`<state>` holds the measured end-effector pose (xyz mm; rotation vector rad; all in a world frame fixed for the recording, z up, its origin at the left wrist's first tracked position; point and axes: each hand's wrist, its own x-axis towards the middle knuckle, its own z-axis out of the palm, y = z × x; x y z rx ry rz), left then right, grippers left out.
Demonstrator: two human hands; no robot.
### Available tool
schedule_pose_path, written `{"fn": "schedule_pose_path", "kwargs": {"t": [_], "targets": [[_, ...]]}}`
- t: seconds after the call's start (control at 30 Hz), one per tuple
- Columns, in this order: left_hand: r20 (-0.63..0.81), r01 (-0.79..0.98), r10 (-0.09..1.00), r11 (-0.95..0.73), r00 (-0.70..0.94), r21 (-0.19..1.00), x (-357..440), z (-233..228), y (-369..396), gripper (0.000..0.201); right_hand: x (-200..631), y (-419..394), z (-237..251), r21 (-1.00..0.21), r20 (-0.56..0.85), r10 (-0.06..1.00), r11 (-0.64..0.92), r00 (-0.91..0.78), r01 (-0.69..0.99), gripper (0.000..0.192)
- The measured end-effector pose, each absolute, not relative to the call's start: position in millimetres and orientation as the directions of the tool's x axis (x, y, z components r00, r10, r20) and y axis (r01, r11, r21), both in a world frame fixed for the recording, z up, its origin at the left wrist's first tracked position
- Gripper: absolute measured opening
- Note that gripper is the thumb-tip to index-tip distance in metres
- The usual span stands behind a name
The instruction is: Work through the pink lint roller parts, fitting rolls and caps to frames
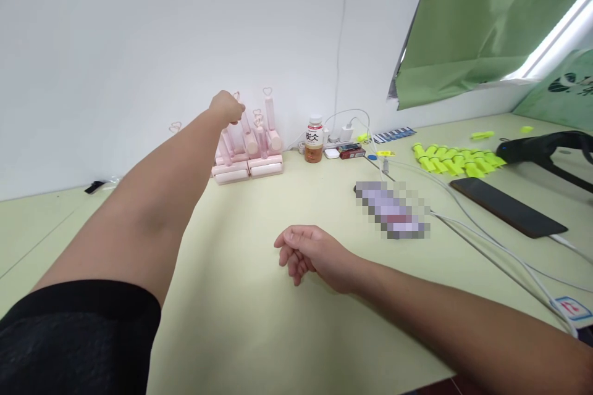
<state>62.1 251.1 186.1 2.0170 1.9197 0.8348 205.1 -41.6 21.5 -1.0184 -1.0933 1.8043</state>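
Leftmost, lying near the wall at the far edge of the pale green desk (pixel 241 321): a small dark object (pixel 95 186), well apart from everything else. Stretching diagonally across the left half of the desk: the left arm, black sleeve (pixel 78 339) at the near corner. Reaching the wall end: the left hand (pixel 227 106), closing over the top of one upright pink roller (pixel 237 117) in the pink roller stack (pixel 250 148); fingers curling together around it, though the exact pinch is hidden behind the knuckles. Standing against the wall: that stack, several rollers upright with heart-shaped loops on top, others lying flat beneath.

Opening wide in the middle: bare desk surface, running from the stack down to the near edge. Resting there, knuckles up: the right hand (pixel 312 253), fingers loosely curled inward, holding nothing, touching only the desk.

Standing just right of the stack: a brown drink bottle (pixel 314 139) with a white cap, then a white charger (pixel 345 133) and a small box (pixel 351 150) near the wall. Lying further right: a row of yellow-green rollers (pixel 456 160), a dark phone (pixel 507 207) flat on the desk, white cables (pixel 486 241) trailing toward the near right edge, a black stand (pixel 546 151). Hanging above the right end: a green sheet (pixel 482 24), crowding that corner.
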Motion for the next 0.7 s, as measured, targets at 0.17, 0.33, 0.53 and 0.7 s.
{"fn": "schedule_pose_path", "kwargs": {"t": [0.17, 0.33, 0.53, 0.7], "targets": [[0.218, 0.789, 0.975, -0.111, -0.030, 0.604, 64, 185, 262, 0.012, 203, -43, 22, -0.926, -0.239, 0.892, -0.329, -0.384, -0.188, 0.021], [0.186, 0.825, 0.982, -0.098, -0.009, 0.557, 61, 190, 256, 0.021, 204, -43, 21, -0.930, -0.248, 0.886, -0.331, -0.392, -0.159, 0.019], [0.204, 0.853, 0.979, -0.111, 0.006, 0.510, 52, 202, 238, 0.028, 204, -41, 20, -0.936, -0.259, 0.883, -0.329, -0.391, -0.124, 0.016], [0.231, 0.887, 0.972, -0.074, -0.038, 0.457, 21, 225, 229, 0.037, 205, -41, 17, -0.944, -0.255, 0.882, -0.315, -0.397, -0.094, 0.017]]}}
